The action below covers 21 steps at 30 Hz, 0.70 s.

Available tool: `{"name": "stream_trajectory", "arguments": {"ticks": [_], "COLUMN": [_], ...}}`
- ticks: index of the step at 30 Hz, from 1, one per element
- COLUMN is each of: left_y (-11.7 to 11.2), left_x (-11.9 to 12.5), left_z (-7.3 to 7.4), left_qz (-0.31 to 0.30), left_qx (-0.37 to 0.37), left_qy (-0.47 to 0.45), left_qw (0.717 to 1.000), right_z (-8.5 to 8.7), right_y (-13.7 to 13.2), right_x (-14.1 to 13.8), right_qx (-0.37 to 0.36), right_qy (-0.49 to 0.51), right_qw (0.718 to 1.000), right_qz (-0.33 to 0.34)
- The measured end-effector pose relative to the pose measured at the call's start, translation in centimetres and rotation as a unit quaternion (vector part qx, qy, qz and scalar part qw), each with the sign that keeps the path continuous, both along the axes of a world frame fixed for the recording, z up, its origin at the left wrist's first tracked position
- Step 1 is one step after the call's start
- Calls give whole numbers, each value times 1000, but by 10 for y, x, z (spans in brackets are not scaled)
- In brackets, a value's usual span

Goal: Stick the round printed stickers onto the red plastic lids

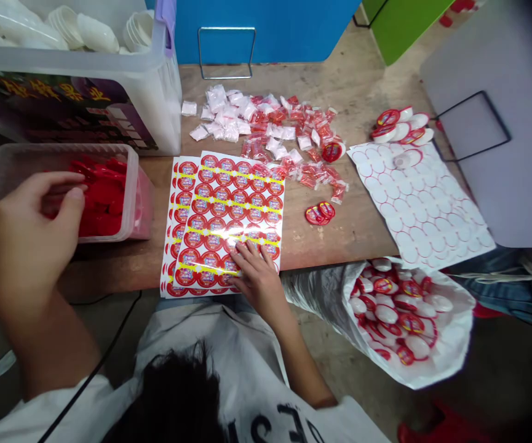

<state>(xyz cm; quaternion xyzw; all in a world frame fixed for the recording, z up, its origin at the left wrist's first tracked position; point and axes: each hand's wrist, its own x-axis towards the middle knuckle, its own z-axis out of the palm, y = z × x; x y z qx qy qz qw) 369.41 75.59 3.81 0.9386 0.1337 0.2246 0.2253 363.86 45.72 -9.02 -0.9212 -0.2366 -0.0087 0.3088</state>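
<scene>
A worn brown wooden desk stands over a dull grey floor; at its far side rise a flat blue panel and a bright green panel, a pale grey panel at right.

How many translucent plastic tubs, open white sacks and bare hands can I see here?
Translucent plastic tubs: 2 (large tub, small tub)
Open white sack: 1
Bare hands: 2 (left hand, right hand)
Total: 5
</scene>
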Motion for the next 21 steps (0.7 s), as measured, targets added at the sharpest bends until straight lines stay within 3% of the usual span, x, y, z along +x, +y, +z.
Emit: {"name": "stream_trajectory", "arguments": {"ticks": [3,5,7,15,21], "left_y": [12,15,15,24,13], "left_x": [22,33,40,44,37], "left_z": [5,3,0,-15,-10], "left_qz": [-27,-54,-68,-121,-31], "left_qx": [110,133,150,175,92], "left_qy": [180,280,321,317,209], "left_qw": [977,949,933,924,973], "right_z": [3,4,6,14,12], "right_y": [-2,-3,-5,-8,-9], "right_x": [-1,-2,-2,1,1], "right_qx": [29,61,98,132,171], "right_qy": [-12,-21,-33,-34,-35], "right_qw": [999,998,994,990,984], "right_qz": [-9,-15,-24,-29,-40]}}
